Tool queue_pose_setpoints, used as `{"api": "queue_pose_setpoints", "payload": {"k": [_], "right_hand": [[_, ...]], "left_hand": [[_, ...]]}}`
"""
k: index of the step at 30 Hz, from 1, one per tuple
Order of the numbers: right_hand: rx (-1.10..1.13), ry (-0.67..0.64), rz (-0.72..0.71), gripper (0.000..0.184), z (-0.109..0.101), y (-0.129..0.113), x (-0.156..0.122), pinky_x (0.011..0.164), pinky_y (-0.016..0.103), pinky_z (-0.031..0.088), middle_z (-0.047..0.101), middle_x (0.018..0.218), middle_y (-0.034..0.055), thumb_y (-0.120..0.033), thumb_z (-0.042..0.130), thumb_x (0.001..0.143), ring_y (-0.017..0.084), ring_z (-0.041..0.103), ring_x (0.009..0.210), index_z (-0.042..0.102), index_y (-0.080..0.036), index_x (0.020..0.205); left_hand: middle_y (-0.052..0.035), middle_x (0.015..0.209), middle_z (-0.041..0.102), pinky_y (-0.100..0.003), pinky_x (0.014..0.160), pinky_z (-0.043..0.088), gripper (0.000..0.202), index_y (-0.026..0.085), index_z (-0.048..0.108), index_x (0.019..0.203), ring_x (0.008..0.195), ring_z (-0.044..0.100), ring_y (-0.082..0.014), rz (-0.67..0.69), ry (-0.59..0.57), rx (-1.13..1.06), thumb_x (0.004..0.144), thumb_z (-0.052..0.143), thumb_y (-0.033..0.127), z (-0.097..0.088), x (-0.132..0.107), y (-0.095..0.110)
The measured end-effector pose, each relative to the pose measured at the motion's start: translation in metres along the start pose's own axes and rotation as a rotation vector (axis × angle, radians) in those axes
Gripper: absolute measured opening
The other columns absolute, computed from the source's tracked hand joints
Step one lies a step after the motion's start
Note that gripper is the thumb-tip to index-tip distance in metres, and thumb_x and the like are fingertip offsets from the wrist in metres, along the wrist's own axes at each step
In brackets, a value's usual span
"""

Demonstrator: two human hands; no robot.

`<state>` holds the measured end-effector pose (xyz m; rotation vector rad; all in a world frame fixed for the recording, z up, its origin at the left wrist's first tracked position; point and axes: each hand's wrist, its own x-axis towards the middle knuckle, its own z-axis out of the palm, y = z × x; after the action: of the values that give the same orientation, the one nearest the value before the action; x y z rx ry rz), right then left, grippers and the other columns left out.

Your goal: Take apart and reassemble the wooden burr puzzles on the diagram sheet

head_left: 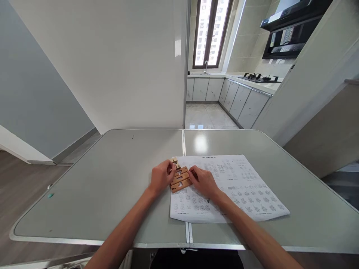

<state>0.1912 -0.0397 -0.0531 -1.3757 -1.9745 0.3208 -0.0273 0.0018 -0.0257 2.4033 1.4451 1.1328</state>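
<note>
Several notched wooden burr puzzle pieces lie side by side on the left part of a printed paper sheet (221, 190). The nearest brown wooden piece (181, 185) bears a dark mark at its left end, and another brown piece (180, 178) lies just beyond it. A paler notched piece (175, 162) is at the far end of the row. My left hand (162, 175) has its fingers curled at the left ends of the pieces. From the other side, my right hand (204, 182) pinches at their right ends. Both hands' fingertips are partly hidden.
The grey folding table (112, 186) has a metal seam (183, 142) running down its middle. A small green bit (50, 195) lies near the left edge. Past the table are a white wall panel and a kitchen with a gas stove (260, 77).
</note>
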Motion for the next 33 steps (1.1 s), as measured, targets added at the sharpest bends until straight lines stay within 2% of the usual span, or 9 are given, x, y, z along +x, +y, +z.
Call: {"api": "queue_pose_setpoints", "payload": {"k": [5, 13, 21, 27, 33], "right_hand": [[0.02, -0.008, -0.002, 0.022, 0.0, 0.0, 0.001, 0.06, 0.028, 0.04, 0.072, 0.078, 0.0008, -0.035, 0.043, 0.108, 0.018, 0.063, 0.064, 0.059, -0.023, 0.097], [-0.019, -0.011, -0.037, 0.021, 0.002, -0.001, 0.004, 0.06, 0.028, 0.038, 0.072, 0.077, 0.0008, -0.031, 0.043, 0.108, 0.018, 0.063, 0.064, 0.058, -0.024, 0.094], [-0.102, -0.013, -0.098, 0.019, 0.002, -0.001, 0.008, 0.059, 0.029, 0.035, 0.074, 0.079, 0.0023, -0.027, 0.047, 0.107, 0.018, 0.067, 0.066, 0.056, -0.023, 0.091], [-0.047, -0.007, -0.091, 0.018, 0.0, 0.0, 0.009, 0.057, 0.028, 0.032, 0.073, 0.076, 0.0021, -0.027, 0.047, 0.107, 0.017, 0.065, 0.061, 0.057, -0.023, 0.093], [-0.009, -0.006, -0.099, 0.015, -0.003, -0.003, 0.008, 0.057, 0.027, 0.033, 0.074, 0.08, 0.0028, -0.025, 0.049, 0.107, 0.018, 0.066, 0.063, 0.057, -0.023, 0.094]], "left_hand": [[0.005, 0.06, 0.044, -0.027, 0.058, 0.031, 0.04, 0.022, 0.039, 0.07, 0.055, 0.039, -0.0125, -0.194, 0.058, -0.101, 0.103, 0.044, 0.043, 0.0, 0.004, -0.001], [0.0038, 0.058, 0.031, -0.03, 0.056, 0.027, 0.051, 0.023, 0.032, 0.064, 0.055, 0.03, -0.0139, -0.362, 0.089, -0.284, 0.102, 0.04, 0.055, -0.002, 0.01, -0.005], [0.0044, 0.059, 0.036, -0.027, 0.057, 0.031, 0.043, 0.023, 0.036, 0.064, 0.058, 0.036, -0.0138, -0.451, 0.153, -0.301, 0.093, 0.05, 0.051, -0.004, 0.018, -0.017], [0.0041, 0.061, 0.044, -0.026, 0.059, 0.033, 0.038, 0.023, 0.044, 0.067, 0.06, 0.039, -0.0142, -0.483, 0.156, -0.303, 0.091, 0.055, 0.05, -0.008, 0.02, -0.017], [0.0045, 0.062, 0.045, -0.026, 0.06, 0.034, 0.036, 0.022, 0.048, 0.068, 0.061, 0.041, -0.0139, -0.508, 0.15, -0.335, 0.089, 0.057, 0.05, -0.01, 0.024, -0.018]]}}
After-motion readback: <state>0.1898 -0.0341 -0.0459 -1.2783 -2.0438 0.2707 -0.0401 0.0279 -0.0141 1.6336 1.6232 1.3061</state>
